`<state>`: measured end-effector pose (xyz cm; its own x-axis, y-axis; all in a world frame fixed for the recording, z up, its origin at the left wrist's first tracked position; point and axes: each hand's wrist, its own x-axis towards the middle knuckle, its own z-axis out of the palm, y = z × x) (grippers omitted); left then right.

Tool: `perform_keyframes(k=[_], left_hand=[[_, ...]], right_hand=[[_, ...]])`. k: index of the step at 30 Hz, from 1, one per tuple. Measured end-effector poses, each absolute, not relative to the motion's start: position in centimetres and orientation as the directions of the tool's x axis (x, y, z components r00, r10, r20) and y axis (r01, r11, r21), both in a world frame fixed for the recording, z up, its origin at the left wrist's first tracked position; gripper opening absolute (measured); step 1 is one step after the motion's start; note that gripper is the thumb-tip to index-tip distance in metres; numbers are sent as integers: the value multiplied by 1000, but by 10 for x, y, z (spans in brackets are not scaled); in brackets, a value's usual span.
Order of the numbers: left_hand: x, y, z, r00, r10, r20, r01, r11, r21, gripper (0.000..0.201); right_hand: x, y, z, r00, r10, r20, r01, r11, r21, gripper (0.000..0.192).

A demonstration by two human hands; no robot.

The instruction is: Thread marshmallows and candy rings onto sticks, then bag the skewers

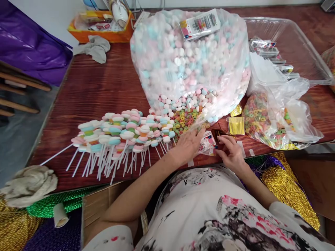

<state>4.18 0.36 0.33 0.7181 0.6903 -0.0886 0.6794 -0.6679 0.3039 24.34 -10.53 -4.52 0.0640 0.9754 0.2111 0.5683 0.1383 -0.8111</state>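
A big pile of finished pastel candy skewers on white sticks (123, 134) lies by the front edge of your red-brown wooden table (99, 83); the clear bag of pink, white and blue candy discs (188, 59) is still very full. Your left hand (188, 143) lies flat and open on a small printed clear wrapper (208, 143); your right hand (230, 150) pinches its other end.

A grey rag (94, 48) lies beside an orange tray (104, 35) (far left corner) — green beads (54, 204) below.

- Left hand (188, 144) flat on a printed wrapper (208, 144), fingertips at loose cereal rings (183, 120).
- Right hand (230, 151) just beside, fingers curled on the wrapper's dark edge.
- Candy skewers (123, 134) left of both hands; big marshmallow bag (188, 59) beyond them.
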Motion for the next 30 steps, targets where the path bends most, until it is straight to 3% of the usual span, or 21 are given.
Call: perform_keyframes(k=[2,7,10,15,18,21,26,30], left_hand=[[42,-14,6,695,717,-52,707,-669,227,58],[35,-46,1,743,669,32,655,-736,172,38],[28,-48,-9,698,716,-21,705,-683,192,52],[23,-44,-21,759,651,-20,636,-734,239,45],[24,-44,-26,770,637,29,618,-756,217,35],[24,-37,-32,754,650,95,626,-755,193,35],[26,-28,-35,709,698,100,681,-714,161,40],[36,-42,-26,638,756,150,762,-647,21,39]], right_hand=[[246,-105,-46,32,969,243,620,171,-766,35],[246,-105,-48,17,952,307,687,212,-695,33],[245,-101,-43,-136,945,298,759,293,-581,34],[239,-87,-26,-429,898,94,852,437,-288,43],[233,-79,-19,-484,875,-26,863,472,-182,46],[226,-67,-16,-470,880,-58,879,462,-117,46],[233,-45,-8,-478,878,24,869,477,-135,42],[268,-48,-7,-281,911,301,883,368,-290,33]])
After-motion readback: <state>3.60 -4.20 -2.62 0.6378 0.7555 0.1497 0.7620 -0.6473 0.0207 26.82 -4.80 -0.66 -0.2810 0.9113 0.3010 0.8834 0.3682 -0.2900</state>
